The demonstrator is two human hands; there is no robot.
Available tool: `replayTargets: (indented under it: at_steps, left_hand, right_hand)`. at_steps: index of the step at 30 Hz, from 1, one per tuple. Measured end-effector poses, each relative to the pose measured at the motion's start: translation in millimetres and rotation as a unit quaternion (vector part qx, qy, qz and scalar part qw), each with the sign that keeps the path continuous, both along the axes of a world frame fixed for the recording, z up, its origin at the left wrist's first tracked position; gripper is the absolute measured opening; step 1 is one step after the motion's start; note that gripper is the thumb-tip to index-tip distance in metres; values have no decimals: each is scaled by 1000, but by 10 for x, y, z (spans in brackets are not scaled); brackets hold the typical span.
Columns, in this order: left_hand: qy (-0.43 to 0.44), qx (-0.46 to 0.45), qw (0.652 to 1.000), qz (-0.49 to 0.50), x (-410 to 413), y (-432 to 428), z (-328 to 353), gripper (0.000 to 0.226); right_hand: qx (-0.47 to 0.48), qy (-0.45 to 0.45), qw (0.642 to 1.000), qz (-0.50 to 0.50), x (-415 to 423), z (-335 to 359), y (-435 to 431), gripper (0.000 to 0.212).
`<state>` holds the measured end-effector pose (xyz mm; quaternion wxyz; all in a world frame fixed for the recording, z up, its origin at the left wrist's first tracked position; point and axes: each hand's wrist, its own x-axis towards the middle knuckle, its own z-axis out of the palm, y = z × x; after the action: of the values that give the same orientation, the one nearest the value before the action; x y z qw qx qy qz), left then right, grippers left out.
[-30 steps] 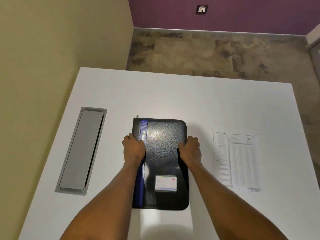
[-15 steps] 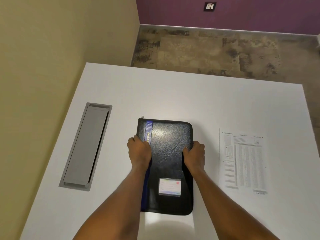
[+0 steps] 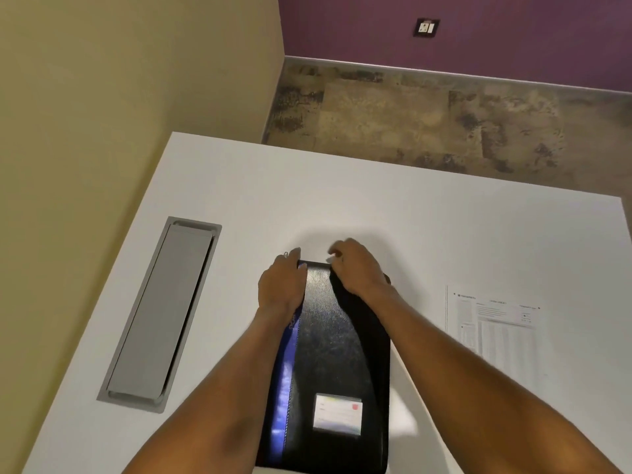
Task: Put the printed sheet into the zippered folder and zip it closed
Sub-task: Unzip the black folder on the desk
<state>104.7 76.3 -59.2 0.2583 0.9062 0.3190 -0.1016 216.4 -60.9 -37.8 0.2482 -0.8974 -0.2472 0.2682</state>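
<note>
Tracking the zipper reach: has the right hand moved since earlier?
Yes: the right hand slid forward, from level with the sheet to past its far edge.

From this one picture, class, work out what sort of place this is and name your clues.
Probably an office or meeting room: a white table with a grey cable hatch set into it, a wall socket beyond, and a zippered folder and printed sheet lying on the table.

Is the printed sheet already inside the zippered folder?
No, the printed sheet lies flat on the white table, to the right of the zippered folder and apart from it.
</note>
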Motion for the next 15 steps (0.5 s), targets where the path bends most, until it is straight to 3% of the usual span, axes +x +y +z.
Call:
replayTargets:
  at_steps: [7,15]
  left_hand:
    - [9,17,1000,1,-2,180,-147,29]
    - [-46,-64,997,-2,-24,247,-171,28]
  right_hand:
    - [-23,-3,978,207,246,-265,690,25]
    - [0,-15,950,312,344,-393,837,32]
